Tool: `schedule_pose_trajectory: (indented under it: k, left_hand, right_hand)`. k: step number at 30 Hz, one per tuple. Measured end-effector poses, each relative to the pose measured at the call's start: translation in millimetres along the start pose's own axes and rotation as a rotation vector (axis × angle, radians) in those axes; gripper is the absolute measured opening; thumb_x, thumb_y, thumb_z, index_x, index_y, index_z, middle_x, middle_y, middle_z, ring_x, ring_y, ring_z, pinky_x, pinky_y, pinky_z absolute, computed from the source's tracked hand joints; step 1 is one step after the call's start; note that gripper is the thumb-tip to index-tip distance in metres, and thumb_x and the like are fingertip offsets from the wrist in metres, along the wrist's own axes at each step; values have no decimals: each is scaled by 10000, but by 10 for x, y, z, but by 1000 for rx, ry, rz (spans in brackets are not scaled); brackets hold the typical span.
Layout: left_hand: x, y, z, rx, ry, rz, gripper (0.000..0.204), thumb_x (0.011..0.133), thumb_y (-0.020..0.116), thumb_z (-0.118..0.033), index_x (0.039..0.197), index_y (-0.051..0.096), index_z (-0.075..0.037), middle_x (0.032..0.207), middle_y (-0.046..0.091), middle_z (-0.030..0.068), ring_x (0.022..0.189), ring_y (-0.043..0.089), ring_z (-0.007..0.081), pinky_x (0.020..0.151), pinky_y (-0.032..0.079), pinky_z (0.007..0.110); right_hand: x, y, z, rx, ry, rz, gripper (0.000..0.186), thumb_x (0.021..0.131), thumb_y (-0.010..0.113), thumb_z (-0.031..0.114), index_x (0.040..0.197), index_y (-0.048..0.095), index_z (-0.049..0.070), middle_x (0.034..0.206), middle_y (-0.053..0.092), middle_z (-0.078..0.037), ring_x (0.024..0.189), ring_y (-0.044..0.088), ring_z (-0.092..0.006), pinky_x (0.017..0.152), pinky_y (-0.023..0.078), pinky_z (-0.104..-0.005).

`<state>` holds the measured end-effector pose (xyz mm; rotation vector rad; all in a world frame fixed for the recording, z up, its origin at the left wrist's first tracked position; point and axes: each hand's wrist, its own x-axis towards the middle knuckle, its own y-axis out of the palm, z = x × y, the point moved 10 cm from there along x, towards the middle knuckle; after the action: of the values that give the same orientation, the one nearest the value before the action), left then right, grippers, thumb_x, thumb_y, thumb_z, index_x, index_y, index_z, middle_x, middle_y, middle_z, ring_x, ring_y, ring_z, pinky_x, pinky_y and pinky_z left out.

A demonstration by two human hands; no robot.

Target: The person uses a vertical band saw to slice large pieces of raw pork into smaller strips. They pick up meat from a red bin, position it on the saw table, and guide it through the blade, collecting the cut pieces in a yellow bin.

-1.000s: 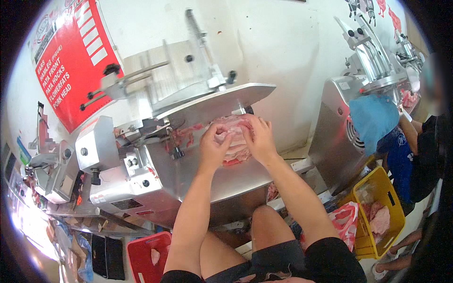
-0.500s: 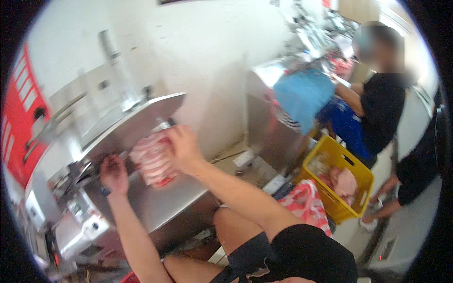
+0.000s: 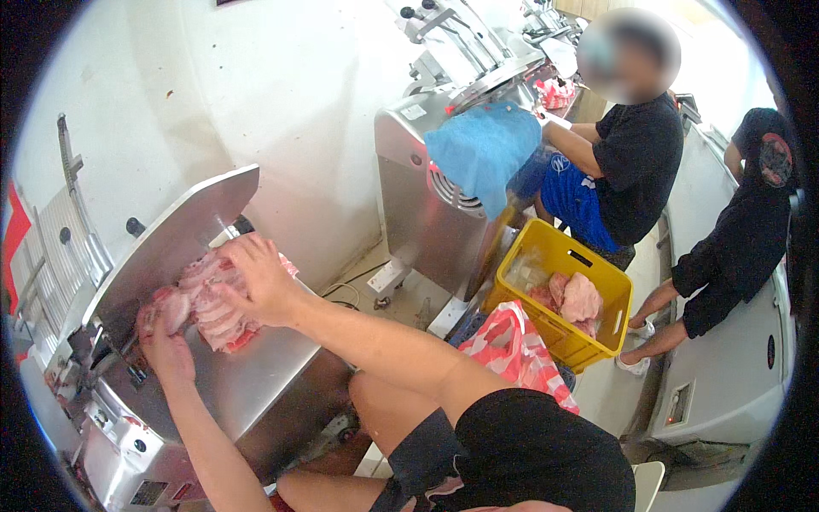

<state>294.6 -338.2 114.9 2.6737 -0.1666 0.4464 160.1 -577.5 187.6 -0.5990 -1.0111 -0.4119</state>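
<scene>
A pile of sliced pink meat lies on the flat steel top of a slicing machine, against its upright metal plate. My right hand rests over the pile's right side, fingers spread and pressing on the slices. At the pile's left edge my left hand has its fingers curled round a meat slice, next to the plate. The undersides of the slices are hidden.
To the right stands another steel machine with a blue cloth over it. A co-worker sits there; another person bends farther right. A yellow crate holds meat pieces, beside a red-and-white plastic bag.
My left hand, earlier apart from the pile with its palm up, is now at the pile's edge with a slice. My right hand stays on the meat. The view has shifted right.
</scene>
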Motion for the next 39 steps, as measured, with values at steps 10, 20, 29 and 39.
schedule_pose_trajectory:
  k: [10,20,29,39]
  left_hand:
    - [-387,883,-387,945,517,118,91,929,671,-106,930,603,-45,890,574,-18,809,513,78,711,419,226]
    - [199,-503,24,-412,-102,-188,185,968,590,-143,1090,599,-5,974,625,62,849,610,173,795,521,271]
    - [646,-920,353,-693,-174,-37,241,969,544,-68,1170,559,65,1116,630,175,920,617,233,828,533,296]
    - [150,-524,168,-184,-121,-192,339,942,534,-33,1279,540,-4,1089,607,52,812,539,103,694,453,211]
  right_hand:
    - [-73,190,-350,-193,180,82,373,829,649,136,1163,524,27,1132,562,-160,1080,505,-358,913,385,-482]
    - [-50,25,-208,-225,148,-53,361,793,624,110,1122,505,24,1120,498,-187,1098,465,-380,921,371,-495]
    - [-45,38,-212,-183,121,-60,398,768,631,86,1137,492,33,1106,485,-182,1088,458,-378,920,366,-475]
    - [-26,35,-40,-58,-31,-86,395,800,675,188,1123,505,37,1041,517,-163,1016,471,-348,868,352,-461]
